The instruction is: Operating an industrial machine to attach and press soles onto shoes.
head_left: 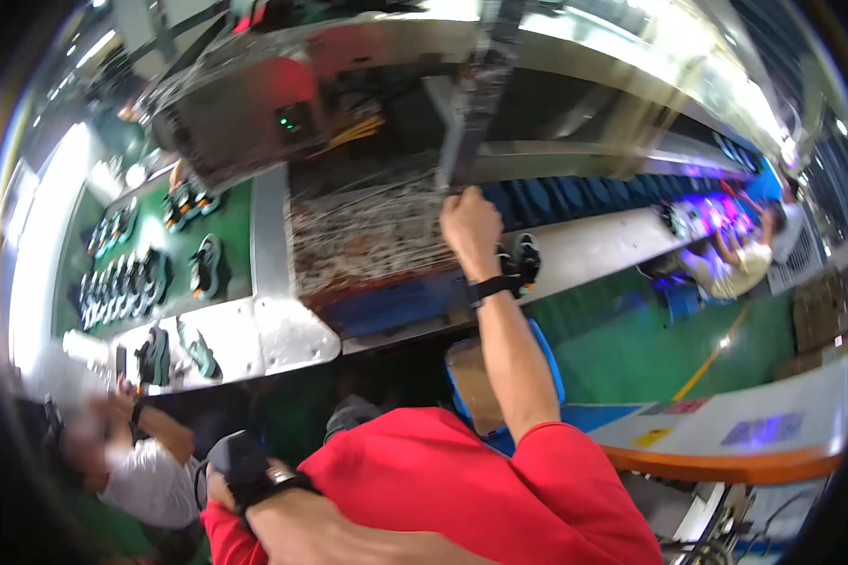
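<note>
My right hand (471, 224) is closed around the lower end of an upright, scuffed metal post (473, 122). A black band circles that wrist. Just right of the wrist, a dark shoe with white trim (527, 258) stands on the pale ledge of the line. Left of the hand lies a worn, scratched brown surface (372, 226). My left hand (220, 488) is low at the left, in front of my red shirt. A black strapped device (239, 459) covers much of it, so its fingers and anything in them cannot be made out.
Several dark shoes (122, 287) line a green belt at left; others lie on a metal plate (297, 339). Blue dividers (575, 196) run along the right line. A blue crate (554, 363) stands below my right arm. Co-workers sit at lower left (151, 485) and far right (740, 268).
</note>
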Demonstrator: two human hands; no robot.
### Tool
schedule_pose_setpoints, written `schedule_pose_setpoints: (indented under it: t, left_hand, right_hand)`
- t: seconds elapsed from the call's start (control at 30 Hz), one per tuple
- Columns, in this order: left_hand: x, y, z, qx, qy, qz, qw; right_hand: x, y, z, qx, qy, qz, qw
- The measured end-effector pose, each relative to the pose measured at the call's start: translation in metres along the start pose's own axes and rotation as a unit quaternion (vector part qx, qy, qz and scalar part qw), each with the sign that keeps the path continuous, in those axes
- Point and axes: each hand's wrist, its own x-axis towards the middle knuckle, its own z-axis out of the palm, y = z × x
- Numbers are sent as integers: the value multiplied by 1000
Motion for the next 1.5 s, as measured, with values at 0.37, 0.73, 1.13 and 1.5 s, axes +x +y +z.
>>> schedule_pose_setpoints:
  t: [0.37, 0.73, 1.13, 1.5]
  left_hand:
    - [-2, 2, 17, 27, -49, -25, 998]
    - [-12, -2, 10, 0, -11, 30, 999]
    - [-7, 3, 17, 32, 11, -11, 999]
    - [-14, -30, 56, 152, 66, 61, 984]
  right_hand:
    - [-4, -19, -1, 25, 1, -24, 999]
    - [-2, -15, -1, 2, -14, -49, 999]
    - [3, -9, 0, 12, 10, -28, 999]
    - [-7, -16, -9, 32, -3, -7, 999]
